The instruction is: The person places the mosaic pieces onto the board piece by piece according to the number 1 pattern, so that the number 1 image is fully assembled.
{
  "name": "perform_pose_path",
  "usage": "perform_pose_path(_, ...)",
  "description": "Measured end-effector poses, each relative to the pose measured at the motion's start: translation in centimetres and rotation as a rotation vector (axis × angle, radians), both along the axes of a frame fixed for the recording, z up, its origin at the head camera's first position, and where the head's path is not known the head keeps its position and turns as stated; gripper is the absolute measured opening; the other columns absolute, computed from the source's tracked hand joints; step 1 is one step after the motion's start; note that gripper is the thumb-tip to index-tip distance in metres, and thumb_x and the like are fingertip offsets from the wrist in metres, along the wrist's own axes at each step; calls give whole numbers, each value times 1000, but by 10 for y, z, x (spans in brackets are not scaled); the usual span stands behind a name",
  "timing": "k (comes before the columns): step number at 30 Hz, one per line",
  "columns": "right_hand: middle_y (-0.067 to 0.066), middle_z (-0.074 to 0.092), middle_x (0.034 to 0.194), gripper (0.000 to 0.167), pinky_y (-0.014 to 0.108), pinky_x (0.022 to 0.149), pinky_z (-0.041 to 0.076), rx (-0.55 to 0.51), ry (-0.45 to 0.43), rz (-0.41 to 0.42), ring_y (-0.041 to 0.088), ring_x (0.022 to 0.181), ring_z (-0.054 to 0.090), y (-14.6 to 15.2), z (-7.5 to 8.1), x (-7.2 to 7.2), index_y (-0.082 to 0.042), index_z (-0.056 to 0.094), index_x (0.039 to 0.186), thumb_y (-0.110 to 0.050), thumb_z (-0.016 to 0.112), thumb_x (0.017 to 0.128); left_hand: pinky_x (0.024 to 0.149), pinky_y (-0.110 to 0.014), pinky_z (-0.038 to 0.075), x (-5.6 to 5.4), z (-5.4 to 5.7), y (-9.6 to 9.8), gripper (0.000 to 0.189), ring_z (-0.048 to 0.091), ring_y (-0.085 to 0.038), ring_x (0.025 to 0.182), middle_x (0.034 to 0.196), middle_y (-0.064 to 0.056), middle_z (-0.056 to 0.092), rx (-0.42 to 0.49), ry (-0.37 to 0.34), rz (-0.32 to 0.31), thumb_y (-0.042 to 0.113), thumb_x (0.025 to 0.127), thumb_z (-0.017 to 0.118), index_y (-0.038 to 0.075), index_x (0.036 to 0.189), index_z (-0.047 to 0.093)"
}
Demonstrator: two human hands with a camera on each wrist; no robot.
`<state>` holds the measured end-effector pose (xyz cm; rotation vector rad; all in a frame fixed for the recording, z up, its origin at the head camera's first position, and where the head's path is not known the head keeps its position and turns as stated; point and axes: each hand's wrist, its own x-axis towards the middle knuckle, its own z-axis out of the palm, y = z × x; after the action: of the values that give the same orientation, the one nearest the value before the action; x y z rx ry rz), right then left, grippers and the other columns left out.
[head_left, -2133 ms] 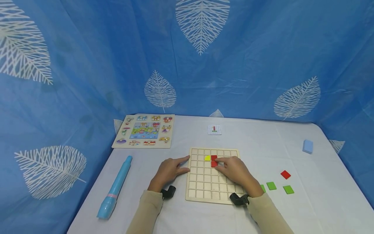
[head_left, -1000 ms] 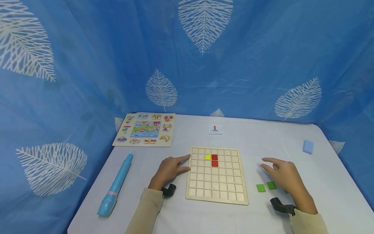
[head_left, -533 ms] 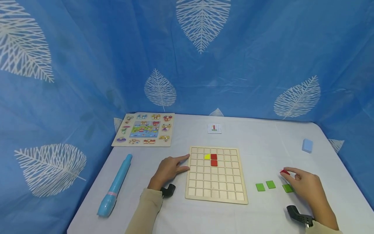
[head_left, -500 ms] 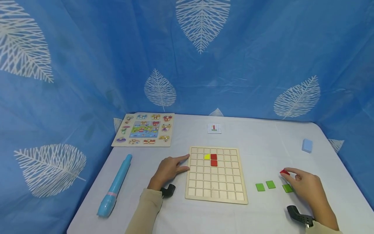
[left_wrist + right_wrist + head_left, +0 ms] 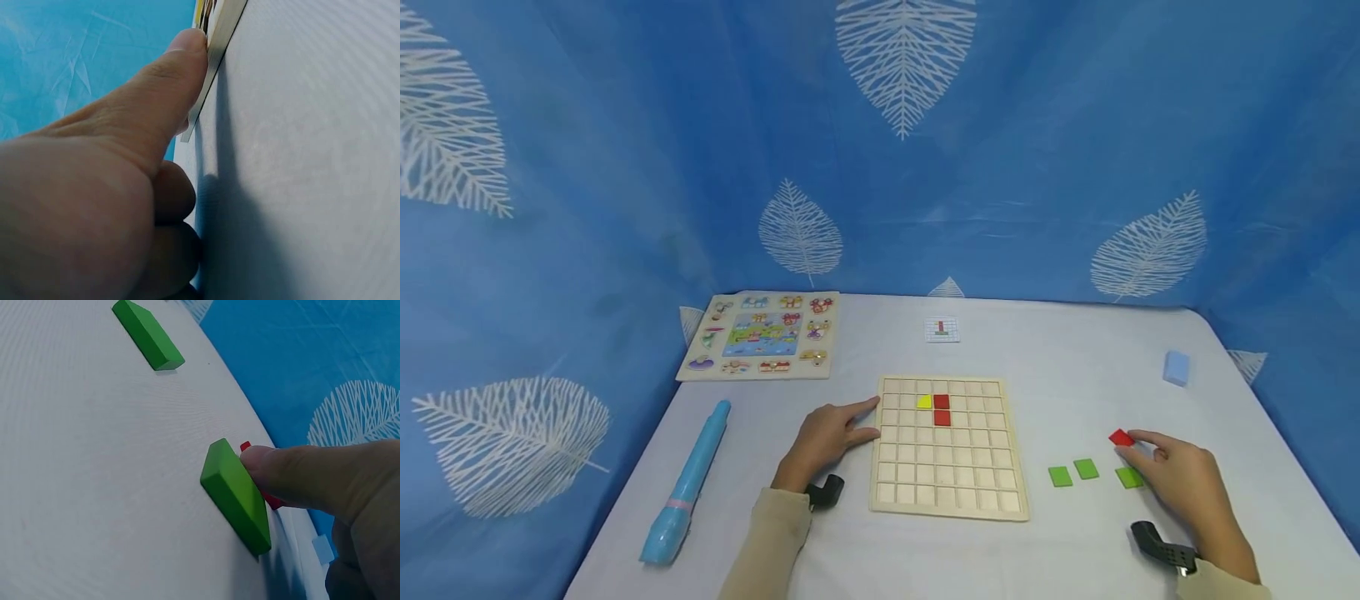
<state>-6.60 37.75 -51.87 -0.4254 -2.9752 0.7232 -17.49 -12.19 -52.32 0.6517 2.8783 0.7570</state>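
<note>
Well to the left of the left hand [image 5: 823, 437], a light-blue tapered object [image 5: 685, 492] lies on the table [image 5: 857, 542], its long axis running away from the person and leaning right at the far end. The left hand grasps nothing: its thumb and forefinger, extended and spread, touch the near side edge of the gridded wooden board [image 5: 951, 475], while the other fingers curl beneath the palm. Rightward from those fingertips, on the board, sit a yellow piece [image 5: 924, 402] and then two red squares [image 5: 942, 410], one directly nearer the person than the other. Past the board come three green tiles, the first [image 5: 1060, 477] and second [image 5: 1086, 468] to the left of the right hand [image 5: 1183, 475], the third [image 5: 1129, 477] just beside its thumb. The loose red tile [image 5: 1121, 437] lies ahead and left of the right palm, pinched between thumb and forefinger tips; whether it touches the table is unclear. Being square, it shows no long axis, but its sides stand askew to the grid. The right hand is much the nearer to it, and from that hand the board lies leftward, beyond the greens
</note>
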Motion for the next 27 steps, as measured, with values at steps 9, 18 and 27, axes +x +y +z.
perform_pose_path(9,3,41,63,50,36,57,29,-4,-24,-19,23,65,42,3,0,0,6,68,123,-35,73,95,56,-26,34,2,-1,0,62,32,-5,54,59,11,43,7,-22,15,53,89,72,28,145,61)
perform_pose_path(18,2,40,60,49,35,54,27,18,35,-26,21,60,38,-1,6,-1,5,69,122,-36,73,95,52,-25,28,0,1,4,62,28,-6,52,56,11,40,-8,8,13,53,88,73,26,144,62)
perform_pose_path(27,1,38,57,42,32,50,28,47,101,26,21,55,36,-10,12,-2,4,69,123,-25,76,93,52,-25,28,0,-1,2,63,30,-6,52,58,10,43,-14,-3,5,54,89,71,27,145,61)
